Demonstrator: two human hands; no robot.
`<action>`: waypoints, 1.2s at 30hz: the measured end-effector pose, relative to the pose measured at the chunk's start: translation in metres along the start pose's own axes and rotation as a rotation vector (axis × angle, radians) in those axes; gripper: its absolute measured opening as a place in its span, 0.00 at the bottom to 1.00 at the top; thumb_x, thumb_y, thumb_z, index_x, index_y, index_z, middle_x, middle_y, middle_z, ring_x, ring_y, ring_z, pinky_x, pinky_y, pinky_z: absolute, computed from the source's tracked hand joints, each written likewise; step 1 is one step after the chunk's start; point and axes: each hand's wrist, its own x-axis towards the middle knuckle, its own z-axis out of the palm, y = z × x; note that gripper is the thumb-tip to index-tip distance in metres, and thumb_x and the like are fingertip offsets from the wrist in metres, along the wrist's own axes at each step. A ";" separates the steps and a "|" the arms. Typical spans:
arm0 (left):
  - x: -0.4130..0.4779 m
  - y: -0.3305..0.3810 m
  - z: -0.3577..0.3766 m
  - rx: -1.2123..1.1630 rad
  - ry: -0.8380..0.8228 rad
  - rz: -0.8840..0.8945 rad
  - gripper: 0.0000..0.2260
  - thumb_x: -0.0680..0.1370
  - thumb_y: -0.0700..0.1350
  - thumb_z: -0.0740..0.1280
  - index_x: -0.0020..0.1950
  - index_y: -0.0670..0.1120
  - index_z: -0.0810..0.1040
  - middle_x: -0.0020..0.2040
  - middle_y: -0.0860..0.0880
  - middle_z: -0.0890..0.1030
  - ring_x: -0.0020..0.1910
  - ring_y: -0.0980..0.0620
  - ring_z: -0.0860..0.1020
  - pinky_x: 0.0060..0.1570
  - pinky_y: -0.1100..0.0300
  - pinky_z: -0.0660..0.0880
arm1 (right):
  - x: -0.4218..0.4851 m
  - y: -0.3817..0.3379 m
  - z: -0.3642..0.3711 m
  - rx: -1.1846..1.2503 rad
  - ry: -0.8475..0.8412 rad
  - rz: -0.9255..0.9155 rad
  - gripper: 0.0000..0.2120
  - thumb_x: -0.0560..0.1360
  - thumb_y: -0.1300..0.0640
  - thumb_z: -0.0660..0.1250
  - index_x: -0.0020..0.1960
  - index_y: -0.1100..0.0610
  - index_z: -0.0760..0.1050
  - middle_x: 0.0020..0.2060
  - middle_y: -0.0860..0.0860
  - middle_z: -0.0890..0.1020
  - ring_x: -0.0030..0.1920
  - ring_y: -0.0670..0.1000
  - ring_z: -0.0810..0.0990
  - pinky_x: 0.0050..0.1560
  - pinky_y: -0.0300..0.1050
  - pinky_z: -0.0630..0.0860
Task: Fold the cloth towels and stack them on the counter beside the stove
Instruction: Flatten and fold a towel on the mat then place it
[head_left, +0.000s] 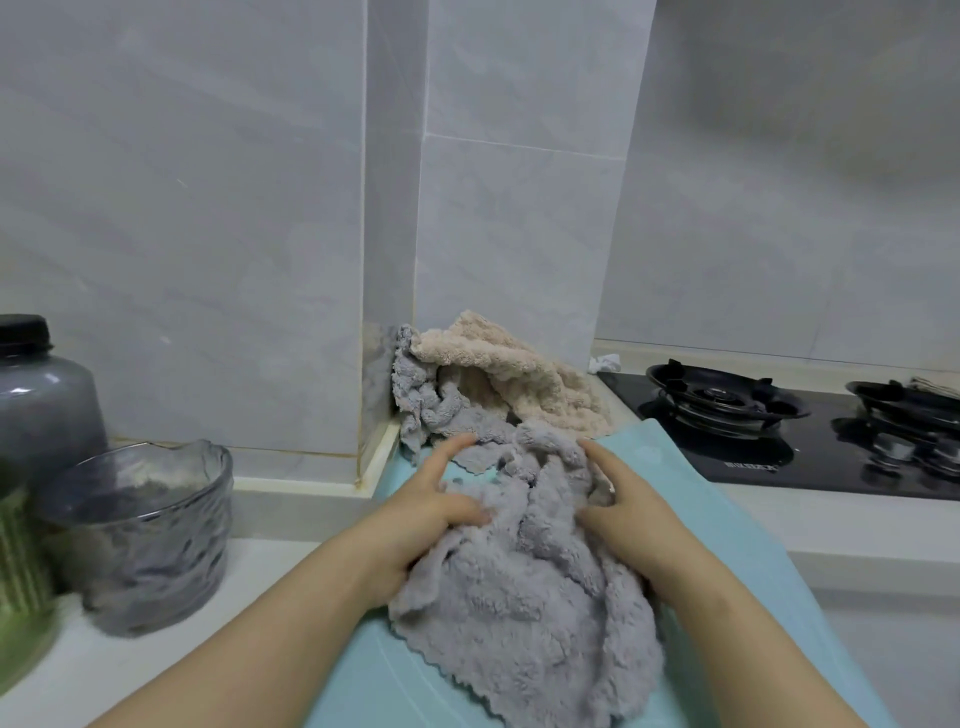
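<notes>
On pale teal plastic board (737, 525), nearest camera: crumpled grey fluffy microfibre towel (519, 597), scalloped edge toward viewer. Both hands on it, apart, one each side. Left hand (415, 525) grips towel's left edge, thumb pressed on a fold, index finger stretched fwd. Right hand (628, 514) clutches bunched fabric on right side, fingers curled in. Left of board, on white counter (280, 566): ribbed clear glass bowl (140, 540), w/ blurred green ribbed container (21, 561) & smoky grey jar w/ black lid (36, 395) further left. Behind board, in tiled wall corner: loose heap of beige fluffy towel (509, 374) over 2nd grey towel (421, 400), unfolded. Right of board, toward back: black glass gas stove (779, 431), 2 burners.
</notes>
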 end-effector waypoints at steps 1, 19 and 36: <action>-0.001 0.002 0.004 0.070 -0.004 0.033 0.27 0.73 0.30 0.62 0.59 0.62 0.74 0.57 0.46 0.77 0.34 0.48 0.72 0.36 0.61 0.70 | 0.000 -0.003 -0.001 0.054 0.046 -0.047 0.31 0.76 0.68 0.58 0.72 0.42 0.62 0.59 0.46 0.74 0.29 0.38 0.69 0.33 0.32 0.67; -0.012 -0.001 0.010 1.485 0.306 0.321 0.21 0.78 0.41 0.59 0.70 0.56 0.63 0.77 0.51 0.35 0.75 0.44 0.37 0.73 0.48 0.45 | -0.004 0.007 -0.011 -0.618 0.022 0.253 0.25 0.76 0.49 0.60 0.72 0.42 0.59 0.73 0.51 0.59 0.70 0.59 0.61 0.65 0.52 0.62; -0.006 -0.007 -0.002 1.465 0.044 0.298 0.15 0.78 0.58 0.57 0.62 0.58 0.73 0.60 0.58 0.77 0.61 0.52 0.72 0.60 0.54 0.70 | 0.015 0.017 0.007 -0.639 0.128 0.150 0.28 0.81 0.46 0.49 0.77 0.52 0.44 0.77 0.51 0.44 0.73 0.58 0.57 0.68 0.54 0.58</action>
